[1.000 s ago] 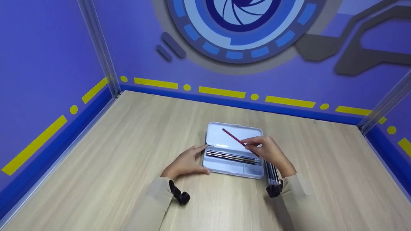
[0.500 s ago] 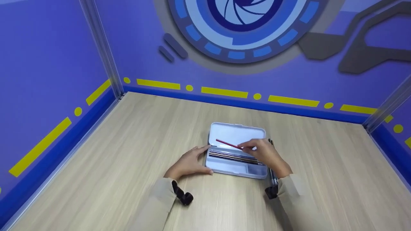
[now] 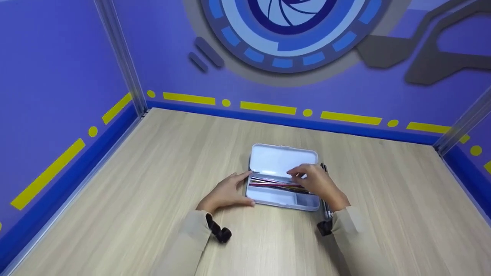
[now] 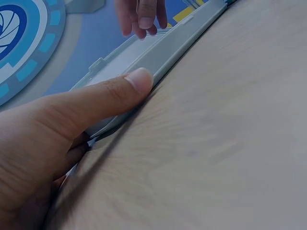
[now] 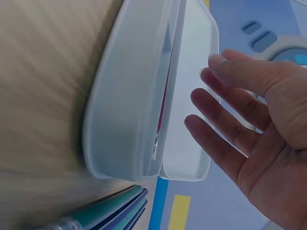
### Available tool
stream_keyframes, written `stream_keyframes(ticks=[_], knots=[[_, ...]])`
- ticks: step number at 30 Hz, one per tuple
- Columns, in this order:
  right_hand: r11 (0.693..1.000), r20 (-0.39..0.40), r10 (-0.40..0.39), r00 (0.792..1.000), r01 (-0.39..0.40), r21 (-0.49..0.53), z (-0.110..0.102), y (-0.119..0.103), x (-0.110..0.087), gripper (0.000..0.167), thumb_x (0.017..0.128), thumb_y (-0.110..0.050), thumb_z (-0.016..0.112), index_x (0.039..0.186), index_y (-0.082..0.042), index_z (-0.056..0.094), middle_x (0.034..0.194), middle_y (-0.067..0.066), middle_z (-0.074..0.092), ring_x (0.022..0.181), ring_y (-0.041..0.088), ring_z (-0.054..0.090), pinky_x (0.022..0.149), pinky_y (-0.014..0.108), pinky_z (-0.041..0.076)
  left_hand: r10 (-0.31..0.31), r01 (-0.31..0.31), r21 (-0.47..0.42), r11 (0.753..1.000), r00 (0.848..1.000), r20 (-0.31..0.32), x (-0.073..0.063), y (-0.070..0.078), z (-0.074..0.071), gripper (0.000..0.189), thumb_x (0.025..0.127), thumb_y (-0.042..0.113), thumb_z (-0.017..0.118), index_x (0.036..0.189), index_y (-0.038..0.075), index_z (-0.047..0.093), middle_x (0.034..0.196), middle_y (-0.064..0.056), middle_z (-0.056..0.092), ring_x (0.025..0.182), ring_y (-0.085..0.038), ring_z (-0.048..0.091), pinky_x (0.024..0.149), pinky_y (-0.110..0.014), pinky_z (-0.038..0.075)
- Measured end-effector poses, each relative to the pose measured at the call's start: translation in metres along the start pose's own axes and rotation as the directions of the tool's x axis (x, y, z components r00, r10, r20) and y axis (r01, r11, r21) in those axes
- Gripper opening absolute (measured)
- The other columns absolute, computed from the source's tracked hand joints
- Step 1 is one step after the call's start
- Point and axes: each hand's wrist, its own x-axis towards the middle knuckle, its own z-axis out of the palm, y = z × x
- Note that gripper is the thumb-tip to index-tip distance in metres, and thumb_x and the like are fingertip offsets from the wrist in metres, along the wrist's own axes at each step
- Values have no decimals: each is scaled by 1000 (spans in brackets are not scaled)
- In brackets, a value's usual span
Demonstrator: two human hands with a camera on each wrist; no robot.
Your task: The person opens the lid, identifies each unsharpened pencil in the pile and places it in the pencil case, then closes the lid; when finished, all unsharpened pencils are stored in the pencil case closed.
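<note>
A white pencil case point(image 3: 282, 159) lies with its lid folded back on the table. My left hand point(image 3: 226, 193) holds its left end, thumb point(image 4: 112, 98) along the front wall and the other fingers around the end. In the case's rear compartment a red pencil point(image 3: 268, 184) lies across several dark, striped pencils point(image 3: 261, 179). Just above the case's right part hovers my right hand point(image 3: 316, 182), its fingers loosely bent and holding nothing. From the right wrist view, the red pencil point(image 5: 163, 103) shows inside the case, apart from the right hand's fingertips.
More pencils point(image 3: 326, 209) lie on the table right of the case, partly hidden by the right wrist; they look green and dark blue point(image 5: 115, 203) up close. Blue-purple panels point(image 3: 230, 82) wall the wooden table point(image 3: 172, 153) at the back and sides.
My right hand has lowered the red pencil toward the case and let it go; it now lies among the others in the rear compartment. My left hand has stayed on the case.
</note>
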Motion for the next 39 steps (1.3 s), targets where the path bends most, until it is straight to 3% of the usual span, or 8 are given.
stream_keyframes(ticks=[11,17,23,27,33,39], knots=[[1000,30,13,999,-14,12,3,6,-12,21,86,-5,69,106,-7,74,100,7,73,89,17,67,81,38,58,-3,3,-3,1000,1000,3,-13,-4,7,103,60,52,86,148,29,38,152,-14,37,143,-43,24,113,-58,27],[1000,13,22,1000,-22,9,-2,14,-16,22,86,-1,68,107,-6,74,98,8,74,87,18,68,79,37,58,11,-11,-1,1000,1000,-3,-7,1,4,103,60,51,87,148,30,38,152,-18,35,142,-44,25,113,-59,26],[998,30,56,998,-56,22,-11,21,-21,24,87,-2,67,109,-6,73,100,9,73,86,17,66,79,36,58,4,-4,5,1000,1000,5,-2,2,3,104,60,53,86,148,32,37,153,-13,35,144,-42,22,113,-59,25],[998,-1,53,999,-53,21,-20,26,-24,24,87,-3,67,110,-4,72,103,11,73,90,21,67,81,38,58,10,-10,10,1000,1000,-13,0,1,2,103,60,53,86,148,33,37,153,-13,37,144,-41,23,113,-59,25],[993,-48,116,992,-115,27,-30,38,-35,26,88,-4,66,113,-3,70,108,13,71,94,23,66,81,38,57,11,-11,9,1000,1000,-17,2,0,1,103,59,54,86,148,33,38,152,-15,36,144,-41,23,114,-58,25],[986,-63,166,984,-164,25,-38,48,-46,27,88,-4,66,114,0,69,106,15,71,93,26,65,76,36,57,29,-29,14,999,999,-17,-1,-1,2,104,61,52,86,149,26,37,150,-18,39,140,-43,29,112,-56,30]])
